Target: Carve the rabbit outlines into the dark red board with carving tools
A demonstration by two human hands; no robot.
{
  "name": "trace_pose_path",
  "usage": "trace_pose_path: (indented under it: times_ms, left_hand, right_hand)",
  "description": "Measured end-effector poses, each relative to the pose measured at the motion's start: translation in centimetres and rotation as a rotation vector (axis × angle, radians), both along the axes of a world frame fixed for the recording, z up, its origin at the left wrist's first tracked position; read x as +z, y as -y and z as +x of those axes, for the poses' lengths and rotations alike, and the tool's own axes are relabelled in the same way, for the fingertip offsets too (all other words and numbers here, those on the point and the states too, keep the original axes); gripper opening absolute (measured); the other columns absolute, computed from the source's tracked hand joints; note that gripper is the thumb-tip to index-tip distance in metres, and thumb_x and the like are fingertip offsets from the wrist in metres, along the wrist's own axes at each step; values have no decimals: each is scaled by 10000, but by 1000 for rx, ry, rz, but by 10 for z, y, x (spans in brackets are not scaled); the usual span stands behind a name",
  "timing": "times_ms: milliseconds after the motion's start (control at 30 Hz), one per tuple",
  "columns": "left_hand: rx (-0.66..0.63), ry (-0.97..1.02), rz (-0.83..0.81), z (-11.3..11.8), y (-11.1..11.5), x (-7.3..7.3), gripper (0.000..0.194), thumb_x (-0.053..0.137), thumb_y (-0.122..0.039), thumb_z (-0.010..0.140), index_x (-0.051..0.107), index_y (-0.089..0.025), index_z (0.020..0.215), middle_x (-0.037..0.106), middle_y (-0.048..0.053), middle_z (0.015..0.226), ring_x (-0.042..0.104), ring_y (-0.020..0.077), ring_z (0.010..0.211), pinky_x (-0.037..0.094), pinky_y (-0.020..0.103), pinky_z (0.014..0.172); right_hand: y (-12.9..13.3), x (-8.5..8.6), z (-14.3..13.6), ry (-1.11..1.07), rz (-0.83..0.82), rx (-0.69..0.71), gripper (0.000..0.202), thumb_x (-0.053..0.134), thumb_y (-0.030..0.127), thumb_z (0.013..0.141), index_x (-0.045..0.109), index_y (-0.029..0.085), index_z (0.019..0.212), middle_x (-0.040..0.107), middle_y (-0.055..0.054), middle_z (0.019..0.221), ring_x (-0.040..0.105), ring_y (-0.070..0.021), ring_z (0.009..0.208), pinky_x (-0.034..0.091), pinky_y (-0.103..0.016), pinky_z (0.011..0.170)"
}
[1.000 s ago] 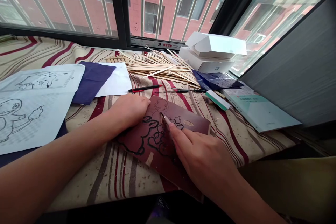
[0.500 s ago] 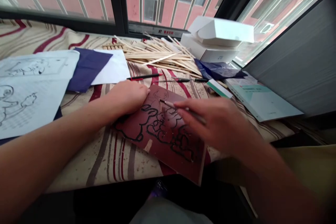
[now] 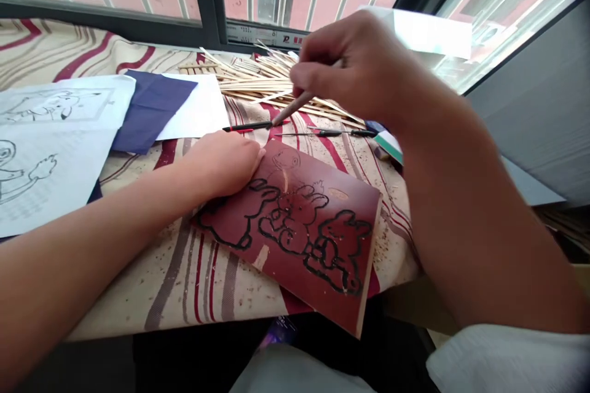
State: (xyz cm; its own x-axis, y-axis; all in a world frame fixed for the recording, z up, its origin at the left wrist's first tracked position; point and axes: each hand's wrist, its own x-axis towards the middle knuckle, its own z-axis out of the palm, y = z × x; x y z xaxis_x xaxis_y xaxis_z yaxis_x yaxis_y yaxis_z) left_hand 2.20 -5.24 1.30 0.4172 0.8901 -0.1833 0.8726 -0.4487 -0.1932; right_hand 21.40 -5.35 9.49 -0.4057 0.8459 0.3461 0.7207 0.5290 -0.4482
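Note:
A red-brown board (image 3: 295, 270) lies aslant on the striped cloth, with thick black animal outlines, a fainter figure near the top and several pale scraped patches. My left hand (image 3: 230, 163) is closed, curled over the board's upper left edge and pressing on it. Raised beyond the board, my right hand (image 3: 341, 67) pinches a slim pale-handled tool (image 3: 295, 108), its dark tip pointing down and left. That tip is beside a black-and-red pen (image 3: 249, 127) on the cloth; whether they touch, I cannot tell.
Thin wooden sticks (image 3: 258, 86) are piled by the window. Sheets with line drawings (image 3: 50, 135), dark blue paper (image 3: 154, 110) and white paper (image 3: 203, 101) lie left. A thin black-handled tool (image 3: 329, 133) lies behind the board. Crumbs dot the striped cloth (image 3: 184, 270). A white box (image 3: 428, 31) stands behind my right hand.
My right hand has lifted the slim tool off the board and moved it up and away, toward the pen. My left hand keeps its place on the board's edge.

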Motion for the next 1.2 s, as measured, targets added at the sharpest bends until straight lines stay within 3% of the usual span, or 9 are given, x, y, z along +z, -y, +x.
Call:
trace_pose_path:
  times_ms: [67, 133, 267, 400, 500, 700, 867, 1100, 1200]
  left_hand:
    - [-12, -2, -11, 0, 0, 0, 604, 181, -416, 1016, 739, -187, 1043, 767, 151, 1055, 727, 312, 1020, 556, 443, 900]
    - [-23, 7, -22, -1, 0, 1, 572, 198, -398, 1005, 733, -195, 991, 775, 148, 1048, 732, 314, 999, 557, 446, 878]
    - [-50, 17, -16, -1, 0, 0, 566, 187, -384, 1002, 719, -197, 949, 786, 140, 1013, 740, 312, 976, 557, 441, 868]
    - [-95, 17, 21, -3, -1, -2, 583, 170, -385, 1011, 712, -192, 916, 793, 136, 991, 744, 311, 922, 552, 437, 836]
    - [-113, 13, 23, -4, 0, -1, 576, 187, -370, 1014, 721, -192, 895, 798, 132, 962, 745, 298, 898, 540, 409, 799]
    - [-112, -5, 22, -4, 1, 1, 504, 260, -310, 990, 746, -197, 922, 805, 107, 994, 743, 264, 880, 517, 362, 757]
    - [-119, 1, 10, -6, -1, -1, 413, 323, -264, 942, 722, -219, 844, 794, 89, 943, 730, 280, 822, 519, 376, 725]
    - [-83, 5, 1, -3, 1, 2, 419, 333, -283, 962, 739, -212, 882, 796, 102, 965, 734, 282, 864, 529, 374, 773]
    - [-93, 6, -3, -3, 0, 3, 402, 341, -280, 970, 734, -211, 920, 801, 95, 995, 733, 270, 871, 521, 364, 782]
  right_hand:
    - [3, 5, 11, -193, 13, -28, 214, 778, 141, 853, 659, 199, 685, 468, 50, 571, 378, -79, 525, 257, -297, 486]
    - [3, 2, 16, -457, -59, 55, 225, 794, 159, 836, 642, 201, 677, 479, 57, 553, 412, -78, 483, 289, -285, 459]
    - [-8, -28, 5, -734, -116, 232, 336, 702, 254, 952, 565, 179, 654, 531, 47, 614, 424, -51, 496, 345, -219, 469]
    - [-12, -55, -17, -921, -285, 320, 466, 707, 550, 941, 486, 214, 706, 511, 40, 667, 487, -75, 518, 362, -227, 446]
    - [-8, -62, -29, -981, -402, 310, 525, 641, 719, 910, 501, 230, 779, 444, 69, 632, 312, -58, 441, 225, -238, 386]
    - [0, -66, -43, -1052, -584, 354, 592, 560, 778, 923, 396, 245, 722, 195, 103, 564, 110, -77, 466, 117, -248, 399]
    - [0, -73, -53, -1119, -548, 402, 629, 663, 744, 877, 329, 247, 684, 226, 100, 584, 139, -64, 467, 127, -249, 404]
    - [-5, -78, -54, -1131, -384, 293, 536, 699, 693, 880, 428, 247, 757, 400, 70, 640, 336, -78, 494, 212, -253, 417]
    - [-4, -76, -51, -1077, -435, 334, 504, 645, 706, 913, 498, 237, 803, 424, 60, 649, 353, -81, 516, 223, -250, 436]
